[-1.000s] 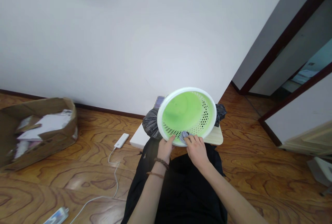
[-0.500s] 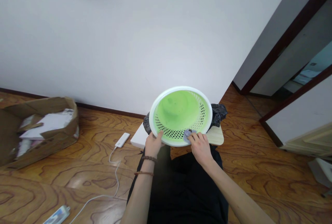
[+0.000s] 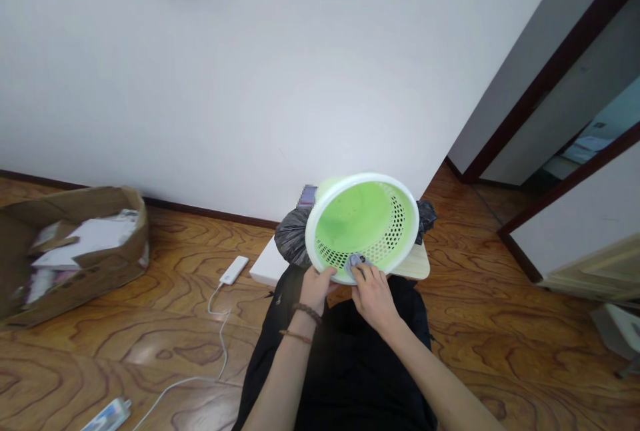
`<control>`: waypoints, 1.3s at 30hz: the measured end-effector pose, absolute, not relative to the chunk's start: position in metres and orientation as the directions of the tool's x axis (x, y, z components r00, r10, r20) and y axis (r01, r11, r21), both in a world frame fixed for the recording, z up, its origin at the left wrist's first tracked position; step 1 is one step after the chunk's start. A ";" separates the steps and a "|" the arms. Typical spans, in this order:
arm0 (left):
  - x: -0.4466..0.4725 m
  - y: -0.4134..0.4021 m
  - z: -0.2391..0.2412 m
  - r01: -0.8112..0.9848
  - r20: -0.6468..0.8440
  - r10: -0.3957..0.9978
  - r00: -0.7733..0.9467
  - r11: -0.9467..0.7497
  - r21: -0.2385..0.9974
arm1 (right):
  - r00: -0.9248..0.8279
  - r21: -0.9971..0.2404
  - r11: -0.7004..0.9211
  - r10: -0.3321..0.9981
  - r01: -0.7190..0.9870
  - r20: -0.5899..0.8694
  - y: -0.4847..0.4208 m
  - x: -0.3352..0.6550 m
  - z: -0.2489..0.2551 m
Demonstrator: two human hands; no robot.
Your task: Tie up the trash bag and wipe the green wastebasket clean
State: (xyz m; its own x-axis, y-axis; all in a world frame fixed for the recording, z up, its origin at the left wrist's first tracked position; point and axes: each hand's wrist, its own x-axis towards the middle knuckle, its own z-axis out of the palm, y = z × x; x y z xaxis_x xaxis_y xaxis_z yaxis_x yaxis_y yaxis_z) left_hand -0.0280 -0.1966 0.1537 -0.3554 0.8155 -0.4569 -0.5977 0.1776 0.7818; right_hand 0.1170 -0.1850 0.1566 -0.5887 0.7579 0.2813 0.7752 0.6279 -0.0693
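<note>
A green plastic basket with a white rim and perforated sides is tilted, its opening facing me above my lap. My left hand grips the near rim at the lower left, thumb over the edge. At the near inner wall my right hand presses a crumpled grey cloth against the holes, fingers closed on it. Behind the basket on the left bulges a black plastic bag. More black plastic shows on the right.
Under the basket is a small table, with a white slab and a pale wooden board showing. A cardboard box of papers stands left on the floor. A white power strip and its cord lie nearby. The wall rises behind.
The basket has shifted right and turned, uncovering more of the black bag on the left. My left hand moved right with the rim; the cloth moved slightly left along the inner wall.
</note>
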 end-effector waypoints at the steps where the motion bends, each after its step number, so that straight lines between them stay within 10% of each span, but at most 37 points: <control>1: -0.028 -0.197 0.154 -0.605 -0.460 0.814 -0.354 0.176 0.777 | -0.593 -0.065 0.632 0.754 0.772 0.281 -0.185 0.117 0.157; 39: -0.014 -0.196 0.150 -0.705 -0.444 0.808 -0.387 0.051 0.707 | -0.457 -0.103 0.527 0.805 0.843 0.377 -0.167 0.127 0.175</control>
State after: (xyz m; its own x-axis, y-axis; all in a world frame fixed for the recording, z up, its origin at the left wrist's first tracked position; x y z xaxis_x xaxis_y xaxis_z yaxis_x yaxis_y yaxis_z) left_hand -0.0145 -0.1958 0.1498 -0.3870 0.8080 -0.4442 -0.7055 0.0507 0.7069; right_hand 0.1269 -0.1668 0.1749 -0.4575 0.8052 0.3773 0.8433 0.5274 -0.1031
